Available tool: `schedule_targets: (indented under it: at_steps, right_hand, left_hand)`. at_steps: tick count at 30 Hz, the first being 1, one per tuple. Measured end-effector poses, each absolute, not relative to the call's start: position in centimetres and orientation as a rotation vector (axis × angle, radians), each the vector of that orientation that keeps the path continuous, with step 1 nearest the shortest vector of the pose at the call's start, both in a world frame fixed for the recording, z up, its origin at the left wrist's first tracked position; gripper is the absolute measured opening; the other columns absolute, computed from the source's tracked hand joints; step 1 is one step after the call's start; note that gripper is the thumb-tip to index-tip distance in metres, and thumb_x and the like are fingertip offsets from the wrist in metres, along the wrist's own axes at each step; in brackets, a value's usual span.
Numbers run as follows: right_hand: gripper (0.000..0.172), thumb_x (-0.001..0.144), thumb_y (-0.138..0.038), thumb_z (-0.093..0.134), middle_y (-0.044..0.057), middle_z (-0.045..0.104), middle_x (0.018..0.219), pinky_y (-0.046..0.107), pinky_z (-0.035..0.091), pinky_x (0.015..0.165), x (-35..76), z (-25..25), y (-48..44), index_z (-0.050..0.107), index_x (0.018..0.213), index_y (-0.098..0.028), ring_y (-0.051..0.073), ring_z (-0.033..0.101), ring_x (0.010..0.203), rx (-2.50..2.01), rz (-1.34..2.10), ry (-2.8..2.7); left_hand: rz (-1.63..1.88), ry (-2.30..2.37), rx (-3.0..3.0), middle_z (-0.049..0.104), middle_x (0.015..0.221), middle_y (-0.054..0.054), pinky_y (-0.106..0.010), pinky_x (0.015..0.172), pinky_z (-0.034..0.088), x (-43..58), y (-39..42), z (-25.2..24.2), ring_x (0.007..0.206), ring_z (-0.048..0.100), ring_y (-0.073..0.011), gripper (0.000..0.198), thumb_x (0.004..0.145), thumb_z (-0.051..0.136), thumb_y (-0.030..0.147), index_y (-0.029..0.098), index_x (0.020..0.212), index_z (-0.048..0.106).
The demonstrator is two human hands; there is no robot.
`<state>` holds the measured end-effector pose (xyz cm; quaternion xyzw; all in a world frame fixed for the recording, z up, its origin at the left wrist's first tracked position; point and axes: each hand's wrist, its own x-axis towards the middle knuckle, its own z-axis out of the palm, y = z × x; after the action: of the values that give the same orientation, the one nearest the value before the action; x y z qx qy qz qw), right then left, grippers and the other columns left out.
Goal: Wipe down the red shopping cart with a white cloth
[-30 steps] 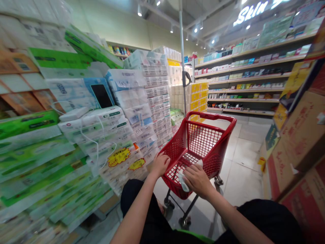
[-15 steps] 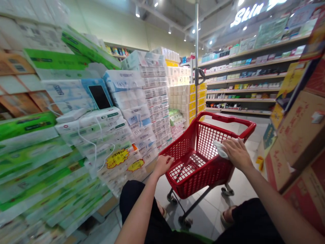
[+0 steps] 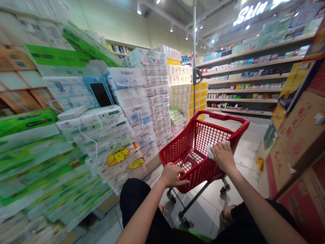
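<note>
In front of my knees stands a red plastic shopping cart (image 3: 203, 179) with a lattice basket. My left hand (image 3: 174, 175) grips its near rim, fingers hooked over the top edge and thumb on the outside. On the basket's right side rim, my right hand (image 3: 222, 156) presses a crumpled white wipe (image 3: 210, 152), with part of it sticking out past the fingers. Whether the wipe is cloth or paper I cannot tell. The cart's push handle (image 3: 223, 117) is at the far end, beyond both hands.
Stacked tissue packs (image 3: 137, 112) rise on the left, with a dark-screened phone (image 3: 101, 94) and a white cable on them. A metal pole (image 3: 194, 61) stands behind the cart. Cardboard boxes (image 3: 299, 135) line the right. Product shelves (image 3: 243, 79) fill the back.
My left hand has moved right along the near rim and taken hold there. My right hand has slid left along the side rim with the wipe. The cart has turned slightly.
</note>
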<state>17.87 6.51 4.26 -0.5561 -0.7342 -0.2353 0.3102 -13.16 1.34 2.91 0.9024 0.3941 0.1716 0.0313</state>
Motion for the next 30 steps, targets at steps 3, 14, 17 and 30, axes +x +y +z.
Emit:
schedule_targets:
  at_steps: [3,14,17,30]
  right_hand:
    - [0.028,0.099,-0.033,0.033,0.008,0.060,0.094,0.049,0.026,0.108,12.7,3.7,4.3,0.058,0.091,-0.024,0.026,0.048,0.103,-1.375,-0.539,-2.003]
    - [0.028,0.099,-0.039,0.039,0.004,0.065,0.100,0.041,0.031,0.102,12.4,3.7,3.9,0.063,0.103,-0.024,0.021,0.053,0.100,-1.129,-0.432,-2.353]
    - [0.034,0.100,-0.038,0.033,0.005,0.064,0.116,0.048,0.018,0.112,17.8,4.3,6.5,0.061,0.113,-0.025,0.022,0.050,0.117,-1.239,-0.528,-2.211]
    - [0.024,0.098,-0.039,0.039,0.007,0.060,0.103,0.050,0.023,0.112,7.8,2.5,1.4,0.058,0.102,-0.024,0.025,0.046,0.112,-1.303,-0.385,-2.068]
  left_hand:
    - [0.532,1.289,2.807,0.071,0.077,0.000,-0.034,0.085,0.036,-13.4,2.5,3.0,0.076,0.063,-0.0166,0.039,0.081,0.058,0.062,0.024,0.077,0.065]
    - [0.540,1.295,2.803,0.067,0.068,0.001,-0.033,0.082,0.035,-13.2,2.5,2.8,0.066,0.059,-0.0138,0.038,0.082,0.057,0.056,0.021,0.067,0.059]
    - [0.566,1.260,2.790,0.067,0.068,0.002,-0.032,0.083,0.035,-13.1,2.3,2.9,0.066,0.058,-0.0130,0.038,0.086,0.053,0.055,0.021,0.069,0.059]
    - [0.470,1.375,2.800,0.069,0.091,-0.003,-0.032,0.076,0.042,-13.3,2.8,2.5,0.081,0.066,-0.0243,0.064,0.070,0.069,0.067,0.025,0.113,0.050]
